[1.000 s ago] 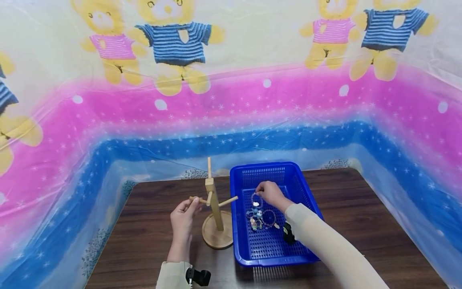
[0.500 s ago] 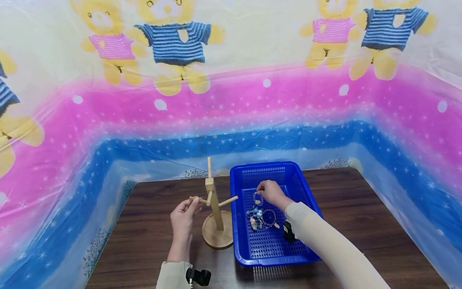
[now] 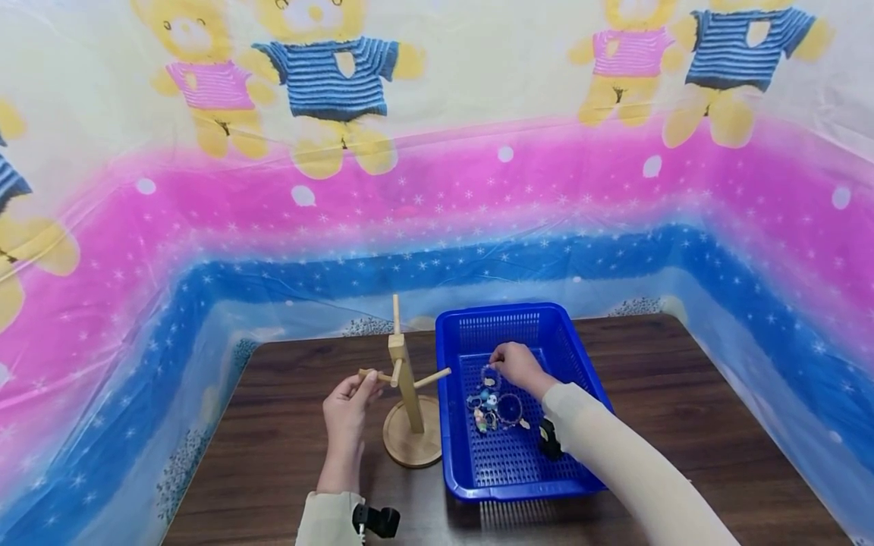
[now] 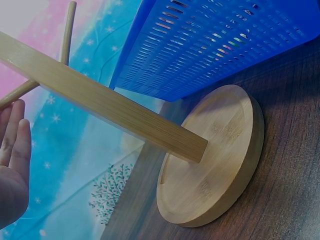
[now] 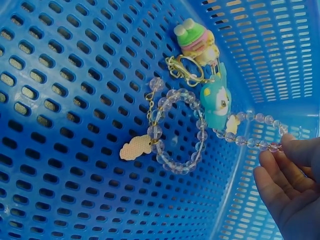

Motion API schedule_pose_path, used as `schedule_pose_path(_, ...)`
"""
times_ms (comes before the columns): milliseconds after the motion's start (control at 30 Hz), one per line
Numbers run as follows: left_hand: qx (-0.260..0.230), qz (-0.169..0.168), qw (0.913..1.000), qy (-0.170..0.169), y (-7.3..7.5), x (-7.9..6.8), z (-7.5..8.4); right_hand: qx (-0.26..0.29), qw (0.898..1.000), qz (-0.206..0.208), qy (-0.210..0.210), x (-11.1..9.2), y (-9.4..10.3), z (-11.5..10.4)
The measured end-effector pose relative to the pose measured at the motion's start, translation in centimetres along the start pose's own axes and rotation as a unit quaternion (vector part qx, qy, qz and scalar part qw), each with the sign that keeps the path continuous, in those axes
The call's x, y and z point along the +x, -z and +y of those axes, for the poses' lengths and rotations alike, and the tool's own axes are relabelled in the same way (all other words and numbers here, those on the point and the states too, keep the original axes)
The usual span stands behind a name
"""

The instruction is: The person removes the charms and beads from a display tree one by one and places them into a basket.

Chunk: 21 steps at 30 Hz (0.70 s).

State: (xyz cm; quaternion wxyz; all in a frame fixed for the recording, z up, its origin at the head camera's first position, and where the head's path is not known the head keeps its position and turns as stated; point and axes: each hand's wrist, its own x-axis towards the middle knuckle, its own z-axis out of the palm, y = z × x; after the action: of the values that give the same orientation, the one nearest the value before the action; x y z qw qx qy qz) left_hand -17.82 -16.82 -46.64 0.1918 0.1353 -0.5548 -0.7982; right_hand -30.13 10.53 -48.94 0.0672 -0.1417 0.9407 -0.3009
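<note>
My left hand (image 3: pixel 347 406) grips one peg (image 3: pixel 374 375) of a wooden rack between thumb and fingers. The rack's post (image 4: pixel 115 107) rises from a round base (image 4: pixel 215 155) on the table. Inside the blue basket, my right hand (image 3: pixel 519 367) pinches a clear beaded bracelet (image 5: pixel 254 142) between thumb and fingers; the bracelet dangles with a small pale charm on it. A second beaded bracelet (image 5: pixel 179 132) with a cloud-shaped charm (image 5: pixel 135 148) lies on the basket floor. Close by are a teal figure keychain (image 5: pixel 216 105) and a figure with a green frog hat (image 5: pixel 196 40).
The blue basket (image 3: pixel 522 494) stands right of the rack, its left wall close to the round base. Its walls and floor are slotted. One rack peg (image 3: pixel 433 378) points toward the basket's left rim. A patterned curtain (image 3: pixel 437 189) surrounds the dark wooden table (image 3: pixel 273 455).
My right hand has moved slightly to the right, with the pinched bracelet still hanging from its fingers. The left hand keeps its grip on the peg.
</note>
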Motion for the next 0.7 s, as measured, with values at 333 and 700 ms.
schedule_pose_path(333, -0.001, -0.001, 1.0, 0.005, 0.0, -0.2, 0.1, 0.009, 0.999, 0.012, -0.034, 0.0, -0.5, 2.0)
schedule_pose_path(700, 0.0, -0.002, 1.0, -0.003, 0.0, -0.1, -0.1, 0.006, 0.999, 0.027, -0.035, 0.0, -1.0, 3.0)
